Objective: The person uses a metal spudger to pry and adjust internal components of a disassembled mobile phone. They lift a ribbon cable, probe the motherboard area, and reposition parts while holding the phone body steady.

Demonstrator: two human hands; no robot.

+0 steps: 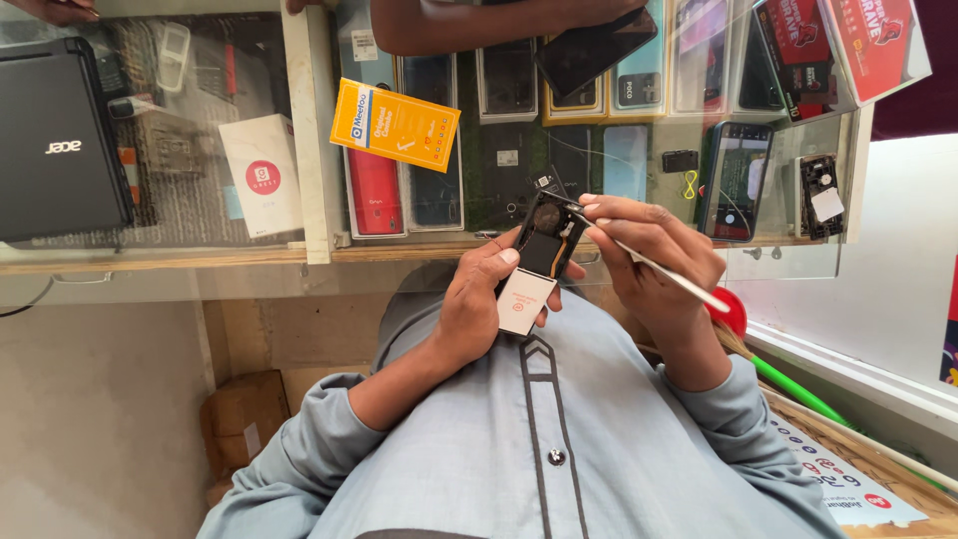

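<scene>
Head view appears upside down: the person's grey-blue shirt (539,439) fills the bottom, the glass display bench (309,150) the top. Left hand (477,299) is wrapped around an opened black phone with its back cover off (544,245), thumb on the lower part where a white battery (526,299) shows; fingers closed on the phone. Phone is held in the air between chest and bench edge, not resting on anything. Right hand (654,245) pinches a thin metal tool with a pale handle (659,268); its tip touches the phone's upper inside, fingers closed on the tool. Orange flat box (395,124) lies on the glass, with a black laptop (58,140) far off to one side. Another person's forearm (479,22) lies across the top edge. Phones sit in rows under the glass.
</scene>
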